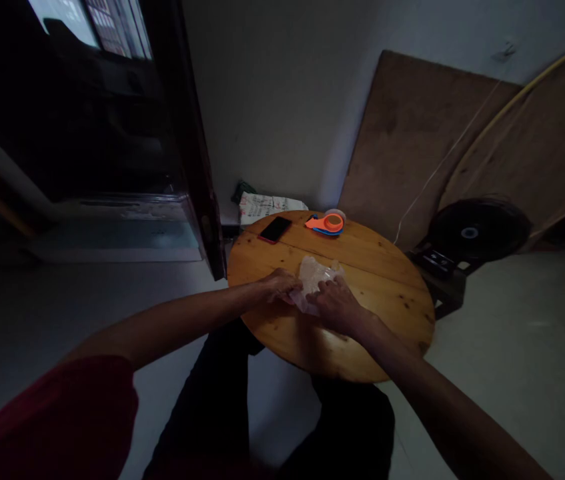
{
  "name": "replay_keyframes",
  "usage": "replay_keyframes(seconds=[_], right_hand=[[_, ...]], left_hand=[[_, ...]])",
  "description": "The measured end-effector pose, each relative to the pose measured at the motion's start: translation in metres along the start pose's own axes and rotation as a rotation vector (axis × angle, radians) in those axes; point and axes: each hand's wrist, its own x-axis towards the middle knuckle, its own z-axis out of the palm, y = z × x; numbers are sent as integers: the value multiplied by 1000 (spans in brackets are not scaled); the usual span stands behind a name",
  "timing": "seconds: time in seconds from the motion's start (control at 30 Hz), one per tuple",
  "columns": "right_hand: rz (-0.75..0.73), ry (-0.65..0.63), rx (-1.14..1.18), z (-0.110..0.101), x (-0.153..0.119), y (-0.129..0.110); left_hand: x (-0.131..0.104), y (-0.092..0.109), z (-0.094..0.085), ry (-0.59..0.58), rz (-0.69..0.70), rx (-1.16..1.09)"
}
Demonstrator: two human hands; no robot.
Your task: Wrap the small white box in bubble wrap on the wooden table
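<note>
A crumpled, whitish see-through plastic bag [311, 272] is held between my two hands just over the round wooden table [387, 287]. My left hand [282, 285] pinches the bag's left edge with closed fingers. On the other side, my right hand [337, 303] has its fingers curled onto the bag's right part. What the bag contains, if anything, I cannot make out. Beyond the hands lies an orange and blue tape dispenser [331, 223] near the table's far edge. A dark phone with a red edge [275, 230] rests to its left.
Behind the table, a white printed sack [269, 205] lies against the wall. A black fan-like round object [477, 230] stands on a dark stool [449, 293] at the right. Brown boards [412, 127] lean on the wall. A dark door frame [187, 133] rises at the left.
</note>
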Motion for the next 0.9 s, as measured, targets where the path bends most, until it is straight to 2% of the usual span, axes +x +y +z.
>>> replay_keyframes(seconds=[0.2, 0.43, 0.7, 0.9], right_hand=[[-4, 9, 1, -3, -2, 0], [12, -9, 3, -2, -2, 0], [157, 25, 115, 5, -4, 5], [198, 109, 203, 12, -6, 12]], left_hand=[[-5, 0, 11, -68, -61, -237], [0, -4, 12, -59, -87, -317], [-8, 5, 18, -71, -21, -226], [-11, 17, 31, -55, 69, -66]])
